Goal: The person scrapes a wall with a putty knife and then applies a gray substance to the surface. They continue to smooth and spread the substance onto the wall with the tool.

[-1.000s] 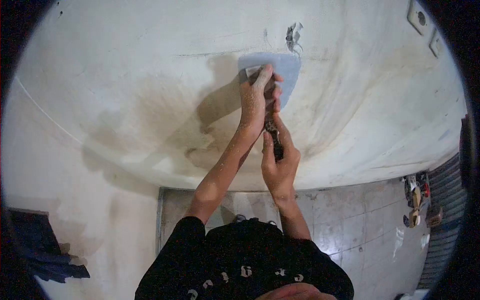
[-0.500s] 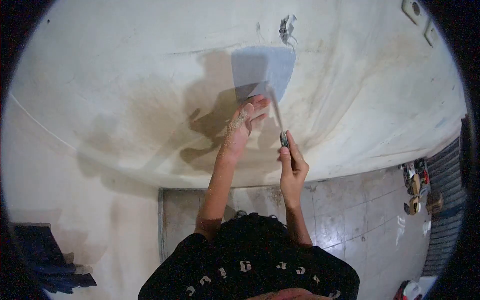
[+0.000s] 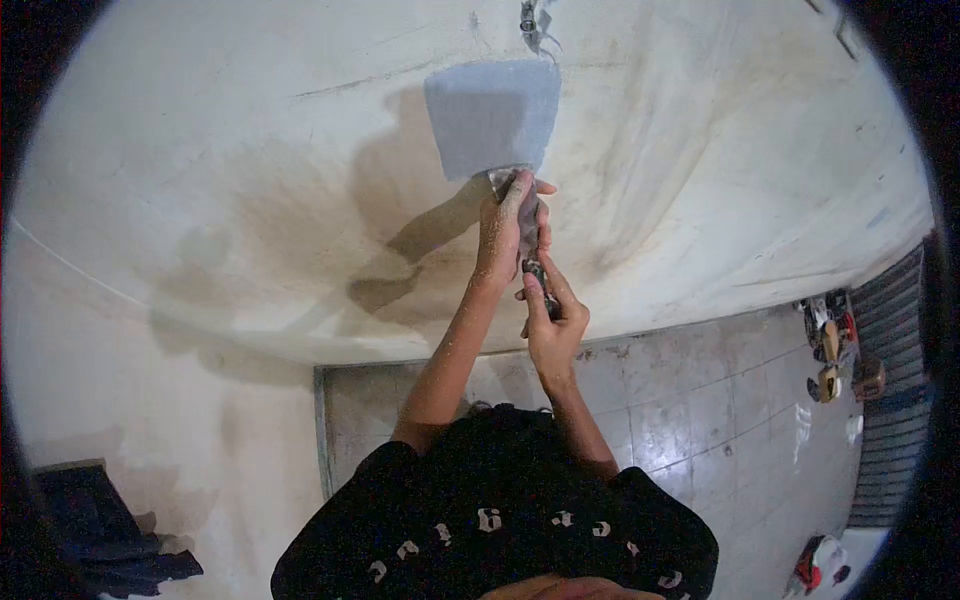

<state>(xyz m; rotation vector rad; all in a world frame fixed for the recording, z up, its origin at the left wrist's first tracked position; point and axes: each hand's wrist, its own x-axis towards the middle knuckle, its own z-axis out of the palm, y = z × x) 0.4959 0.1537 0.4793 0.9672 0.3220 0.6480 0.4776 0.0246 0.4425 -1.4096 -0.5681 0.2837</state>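
Both my hands are on a long putty knife [image 3: 529, 233], held out in front of the wall. My left hand [image 3: 499, 240], speckled with pale grit, wraps the blade, its thumb lying along the face close to the wide end. Its other fingers curl behind the blade, partly hidden. My right hand [image 3: 554, 325] grips the dark, stained handle lower down, thumb on top. The wide end of the blade reaches the lower edge of a smooth grey patch [image 3: 490, 115] on the wall.
The stained white wall [image 3: 680, 130] has a hole with wires [image 3: 530, 25] above the patch. Dark cloth [image 3: 100, 525] hangs at the lower left. Beneath is a tiled floor [image 3: 700, 420], with assorted items [image 3: 828, 350] beside a ribbed shutter [image 3: 890, 380] on the right.
My left hand, open beside the blade before, has closed on it. The putty knife has turned from edge-on to show its face. The view has shifted, moving the patch up and left.
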